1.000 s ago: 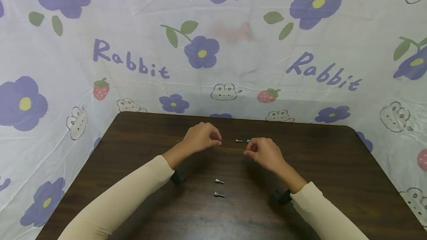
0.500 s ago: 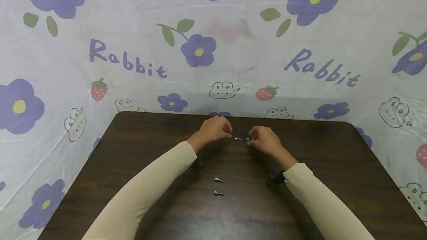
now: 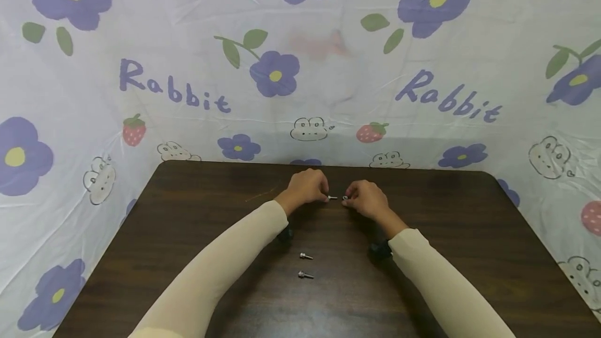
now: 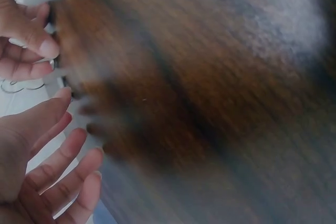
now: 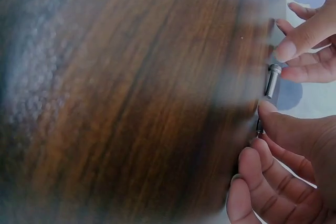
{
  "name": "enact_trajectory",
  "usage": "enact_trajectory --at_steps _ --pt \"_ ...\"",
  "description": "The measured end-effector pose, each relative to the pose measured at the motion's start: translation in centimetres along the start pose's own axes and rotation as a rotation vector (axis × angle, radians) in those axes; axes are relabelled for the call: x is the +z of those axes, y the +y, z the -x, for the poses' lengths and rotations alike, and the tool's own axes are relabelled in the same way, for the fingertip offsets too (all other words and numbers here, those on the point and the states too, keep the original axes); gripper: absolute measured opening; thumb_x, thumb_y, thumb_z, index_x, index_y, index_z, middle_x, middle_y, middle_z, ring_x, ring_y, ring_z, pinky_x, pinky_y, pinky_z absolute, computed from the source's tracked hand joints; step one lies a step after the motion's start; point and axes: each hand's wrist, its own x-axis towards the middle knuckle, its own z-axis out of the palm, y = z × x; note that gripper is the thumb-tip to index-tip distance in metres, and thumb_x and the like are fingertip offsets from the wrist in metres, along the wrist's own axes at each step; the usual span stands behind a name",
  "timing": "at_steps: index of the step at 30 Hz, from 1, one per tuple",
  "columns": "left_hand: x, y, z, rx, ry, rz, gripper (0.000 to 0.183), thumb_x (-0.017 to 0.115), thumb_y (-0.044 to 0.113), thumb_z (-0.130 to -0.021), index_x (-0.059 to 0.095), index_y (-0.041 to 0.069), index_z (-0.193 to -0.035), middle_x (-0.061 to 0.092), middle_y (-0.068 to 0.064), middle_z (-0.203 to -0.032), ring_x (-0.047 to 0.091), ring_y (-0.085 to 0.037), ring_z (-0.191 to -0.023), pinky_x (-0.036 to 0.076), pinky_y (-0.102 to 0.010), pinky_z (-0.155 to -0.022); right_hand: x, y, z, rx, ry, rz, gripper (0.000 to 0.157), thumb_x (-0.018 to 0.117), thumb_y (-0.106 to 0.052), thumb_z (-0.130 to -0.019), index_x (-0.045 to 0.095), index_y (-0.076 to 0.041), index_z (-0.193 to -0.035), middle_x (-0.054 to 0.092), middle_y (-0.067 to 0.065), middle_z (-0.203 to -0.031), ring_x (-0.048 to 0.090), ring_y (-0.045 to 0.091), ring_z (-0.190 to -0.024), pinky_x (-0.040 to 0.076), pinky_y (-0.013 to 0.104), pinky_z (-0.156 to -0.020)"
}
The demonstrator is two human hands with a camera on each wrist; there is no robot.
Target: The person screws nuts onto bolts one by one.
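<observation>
A small silver bolt (image 3: 333,197) lies near the table's back edge, its shank pointing right. The thumb and fingertip of my left hand (image 3: 305,186) pinch at the bolt's head; the right wrist view shows the threaded shank (image 5: 272,85) projecting beyond them. Just to the right, a small silver nut (image 3: 345,197) sits between the thumb and index finger of my right hand (image 3: 368,200), which pinch it. In the right wrist view the nut (image 5: 260,126) is mostly covered by these fingertips. A short gap separates the bolt's end from the nut.
Two more silver bolts, a farther one (image 3: 306,256) and a nearer one (image 3: 306,275), lie between my forearms, each thicker at its left end. The dark wooden table (image 3: 422,275) meets a printed cloth (image 3: 328,93) at its back edge.
My left hand has moved right and away from me, reaching the bolt's head. The right hand has moved farther back to the nut. The near pair of bolts stays in place.
</observation>
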Motion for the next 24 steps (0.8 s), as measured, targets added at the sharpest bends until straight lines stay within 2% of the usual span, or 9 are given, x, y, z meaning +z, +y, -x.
enact_trajectory --at_steps 4,11,14,20,24 --pt "0.3 0.1 -0.1 -0.007 0.015 -0.008 0.025 0.088 0.039 -0.08 0.078 0.022 -0.096 0.067 0.01 -0.081 0.062 -0.009 -0.074 0.055 -0.033 -0.066 0.3 0.1 -0.2 0.006 0.013 0.008 0.021 0.082 -0.024 -0.087 0.073 -0.01 -0.1 0.075 0.002 -0.092 0.068 0.02 -0.081 0.054 0.043 -0.071" --pt "0.7 0.2 -0.2 -0.01 0.027 0.012 0.014 0.085 0.035 -0.084 0.077 0.024 -0.085 0.065 0.01 -0.078 0.06 -0.01 -0.072 0.052 -0.031 -0.062 0.5 0.1 -0.4 0.006 0.009 -0.017 0.012 0.079 -0.021 -0.091 0.074 -0.01 -0.093 0.075 0.0 -0.084 0.065 0.013 -0.065 0.052 0.036 -0.062" --pt "0.8 0.2 -0.3 -0.002 0.033 0.023 0.012 0.083 0.034 -0.086 0.076 0.024 -0.084 0.065 0.01 -0.078 0.06 -0.01 -0.071 0.052 -0.031 -0.061 0.4 0.0 -0.4 -0.018 0.01 0.006 0.012 0.078 -0.021 -0.091 0.074 -0.01 -0.09 0.074 0.0 -0.084 0.066 0.013 -0.069 0.053 0.037 -0.063" --pt "1.0 0.3 -0.5 0.015 0.04 0.042 0.015 0.084 0.035 -0.086 0.077 0.024 -0.094 0.066 0.01 -0.08 0.061 -0.01 -0.073 0.052 -0.031 -0.063 0.2 0.0 -0.3 -0.03 0.0 0.03 0.012 0.078 -0.023 -0.092 0.073 -0.011 -0.092 0.074 0.0 -0.087 0.068 0.017 -0.078 0.055 0.042 -0.071" --pt "1.1 0.6 -0.6 0.042 0.057 0.063 0.01 0.083 0.031 -0.087 0.078 0.023 -0.09 0.07 0.009 -0.083 0.063 -0.01 -0.076 0.054 -0.033 -0.067 0.3 0.3 -0.3 -0.036 -0.004 0.029 0.014 0.078 -0.024 -0.091 0.073 -0.011 -0.092 0.074 -0.001 -0.087 0.067 0.016 -0.078 0.054 0.041 -0.07"
